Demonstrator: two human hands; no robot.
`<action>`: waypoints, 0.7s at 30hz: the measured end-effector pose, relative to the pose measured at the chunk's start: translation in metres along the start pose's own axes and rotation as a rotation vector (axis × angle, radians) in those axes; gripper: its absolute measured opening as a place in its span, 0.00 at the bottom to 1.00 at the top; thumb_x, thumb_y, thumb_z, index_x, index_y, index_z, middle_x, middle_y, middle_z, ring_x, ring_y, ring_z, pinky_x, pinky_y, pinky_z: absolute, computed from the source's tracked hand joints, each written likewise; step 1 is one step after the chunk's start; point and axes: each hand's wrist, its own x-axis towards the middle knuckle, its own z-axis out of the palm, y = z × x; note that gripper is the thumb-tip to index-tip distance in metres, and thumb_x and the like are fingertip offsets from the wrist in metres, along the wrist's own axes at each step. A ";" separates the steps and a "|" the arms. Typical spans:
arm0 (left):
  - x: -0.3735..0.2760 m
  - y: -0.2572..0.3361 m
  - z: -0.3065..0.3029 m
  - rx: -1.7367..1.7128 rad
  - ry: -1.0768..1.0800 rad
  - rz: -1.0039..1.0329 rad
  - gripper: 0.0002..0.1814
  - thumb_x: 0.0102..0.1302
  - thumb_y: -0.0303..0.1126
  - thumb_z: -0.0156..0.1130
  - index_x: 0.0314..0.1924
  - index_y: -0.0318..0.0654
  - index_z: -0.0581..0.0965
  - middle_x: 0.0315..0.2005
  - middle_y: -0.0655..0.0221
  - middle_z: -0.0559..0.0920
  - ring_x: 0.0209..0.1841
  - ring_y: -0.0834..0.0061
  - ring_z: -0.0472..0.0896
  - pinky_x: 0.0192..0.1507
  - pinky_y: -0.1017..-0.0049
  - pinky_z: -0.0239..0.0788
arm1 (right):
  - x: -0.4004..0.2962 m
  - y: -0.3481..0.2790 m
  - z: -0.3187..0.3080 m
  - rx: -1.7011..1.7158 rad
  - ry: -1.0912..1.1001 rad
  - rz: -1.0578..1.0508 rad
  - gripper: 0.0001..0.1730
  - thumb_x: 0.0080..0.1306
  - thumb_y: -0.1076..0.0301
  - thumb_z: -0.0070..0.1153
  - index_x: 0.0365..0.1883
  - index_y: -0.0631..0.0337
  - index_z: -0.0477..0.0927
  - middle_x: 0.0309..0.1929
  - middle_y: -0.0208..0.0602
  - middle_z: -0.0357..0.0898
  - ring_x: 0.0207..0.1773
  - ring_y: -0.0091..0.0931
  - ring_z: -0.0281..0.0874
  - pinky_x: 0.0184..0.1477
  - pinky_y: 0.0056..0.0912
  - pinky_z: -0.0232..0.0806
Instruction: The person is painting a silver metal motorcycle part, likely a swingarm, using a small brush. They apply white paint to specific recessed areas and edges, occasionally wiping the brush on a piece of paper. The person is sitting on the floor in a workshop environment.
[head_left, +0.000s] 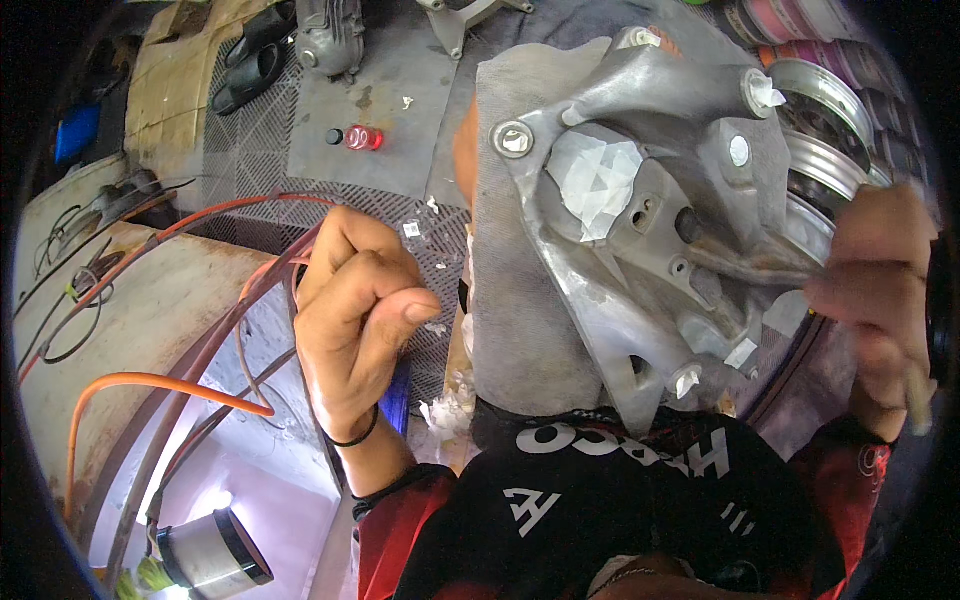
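A large cast-metal part (600, 270), seemingly a motorcycle swingarm, rests on a grey cloth (510, 322) in front of my torso. White masking tape (596, 180) covers its round opening, and smaller tape pieces cap several bosses. My left hand (364, 315) is raised left of the part, clear of it, with fingers curled and thumb against the index finger; nothing shows in it. Motion blurs my right hand (870, 277) at the part's right side. A narrow pale thing (919, 401) shows below that hand; whether it is held is unclear.
Left are an orange hose (172, 386), cables and a lit lamp (214, 555). Beyond lie a small red bottle (364, 138), a black cap (334, 136), a finned metal casing (330, 37) and black slippers (251, 79). Wheel rims (825, 161) stand at the right.
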 end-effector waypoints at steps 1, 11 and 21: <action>-0.002 -0.003 0.002 0.017 0.013 0.012 0.11 0.54 0.33 0.70 0.26 0.33 0.78 0.30 0.66 0.74 0.31 0.75 0.71 0.33 0.77 0.61 | 0.007 0.001 0.008 -0.059 -0.012 -0.049 0.17 0.64 0.56 0.53 0.25 0.61 0.79 0.39 0.42 0.76 0.27 0.28 0.67 0.29 0.33 0.63; -0.007 -0.020 0.011 -0.067 0.078 -0.032 0.06 0.57 0.26 0.68 0.32 0.32 0.81 0.33 0.65 0.77 0.34 0.78 0.73 0.36 0.79 0.64 | 0.055 0.008 0.060 -0.350 -0.386 -0.180 0.08 0.52 0.69 0.57 0.25 0.64 0.82 0.54 0.30 0.81 0.19 0.23 0.73 0.19 0.25 0.67; -0.008 -0.026 0.016 -0.147 0.064 -0.091 0.06 0.58 0.24 0.67 0.34 0.30 0.79 0.36 0.66 0.75 0.35 0.79 0.73 0.38 0.81 0.64 | 0.068 0.015 0.071 -0.482 -0.510 -0.217 0.09 0.54 0.66 0.55 0.29 0.63 0.81 0.55 0.28 0.79 0.25 0.24 0.76 0.23 0.28 0.69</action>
